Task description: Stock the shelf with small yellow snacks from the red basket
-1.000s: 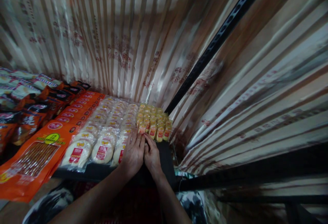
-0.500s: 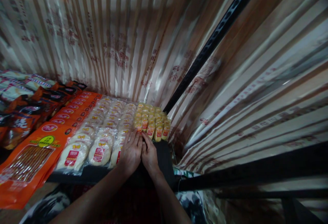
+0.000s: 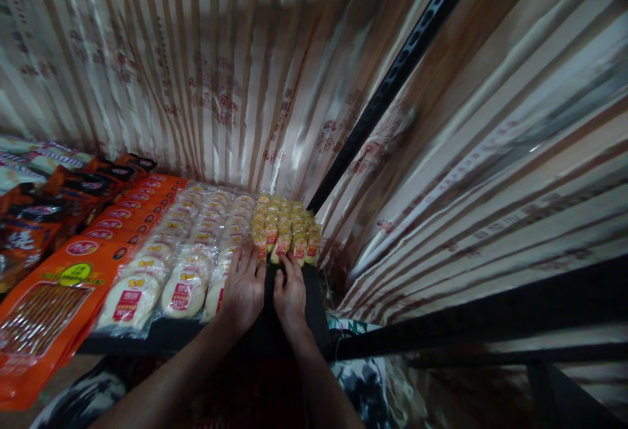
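Several rows of small yellow wrapped snacks (image 3: 298, 244) with red-and-white labels stand at the right end of a black shelf (image 3: 314, 298). My left hand (image 3: 245, 288) lies palm down at their front left corner, fingers stretched out, partly covering the nearest round white crackers. At the front of the yellow rows is my right hand (image 3: 290, 288), its fingers extended and the fingertips at a front packet. Neither hand visibly holds anything. Clear-wrapped round white crackers (image 3: 184, 295) with red labels overlap in rows to the left of my hands.
Orange snack packets (image 3: 73, 285) overlap in a row farther left, their front end jutting past the shelf edge. Beyond them lie black-and-orange bags (image 3: 29, 233). Printed, pleated sheeting (image 3: 220, 76) hangs behind, and a slanted black perforated post (image 3: 383, 95) rises at the back right corner.
My hands, close together at the front of the yellow snacks before, have moved slightly apart. A front yellow packet near my right fingertips now leans. The view has shifted slightly right.
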`<control>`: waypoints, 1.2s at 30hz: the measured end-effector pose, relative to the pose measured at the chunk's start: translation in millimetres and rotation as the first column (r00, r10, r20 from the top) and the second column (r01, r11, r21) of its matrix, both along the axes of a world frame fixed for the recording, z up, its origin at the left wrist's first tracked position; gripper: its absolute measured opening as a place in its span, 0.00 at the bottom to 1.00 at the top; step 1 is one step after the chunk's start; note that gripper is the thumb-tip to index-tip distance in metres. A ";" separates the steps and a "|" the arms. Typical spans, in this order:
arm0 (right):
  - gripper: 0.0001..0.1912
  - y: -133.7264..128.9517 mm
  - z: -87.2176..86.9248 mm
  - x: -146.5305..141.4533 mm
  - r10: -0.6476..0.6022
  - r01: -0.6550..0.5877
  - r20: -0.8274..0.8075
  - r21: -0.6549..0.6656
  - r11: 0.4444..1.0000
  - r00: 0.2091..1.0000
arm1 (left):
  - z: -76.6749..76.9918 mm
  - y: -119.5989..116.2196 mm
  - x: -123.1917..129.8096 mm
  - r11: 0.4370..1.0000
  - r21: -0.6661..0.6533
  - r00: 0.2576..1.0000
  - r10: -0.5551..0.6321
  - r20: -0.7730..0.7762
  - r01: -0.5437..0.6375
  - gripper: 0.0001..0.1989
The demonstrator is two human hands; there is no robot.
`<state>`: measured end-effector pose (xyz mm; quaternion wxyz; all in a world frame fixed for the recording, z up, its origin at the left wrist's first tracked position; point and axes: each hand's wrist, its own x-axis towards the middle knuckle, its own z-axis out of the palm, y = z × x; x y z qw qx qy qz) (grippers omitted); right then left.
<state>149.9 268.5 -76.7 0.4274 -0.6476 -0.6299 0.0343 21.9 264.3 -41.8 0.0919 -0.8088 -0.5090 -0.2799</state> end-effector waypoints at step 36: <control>0.20 -2.3 8.3 -1.5 0.006 -0.006 -0.007 0.042 0.999 1.000 | -6.3 2.7 3.3 0.996 0.019 0.989 -0.089 -0.117 0.091 0.18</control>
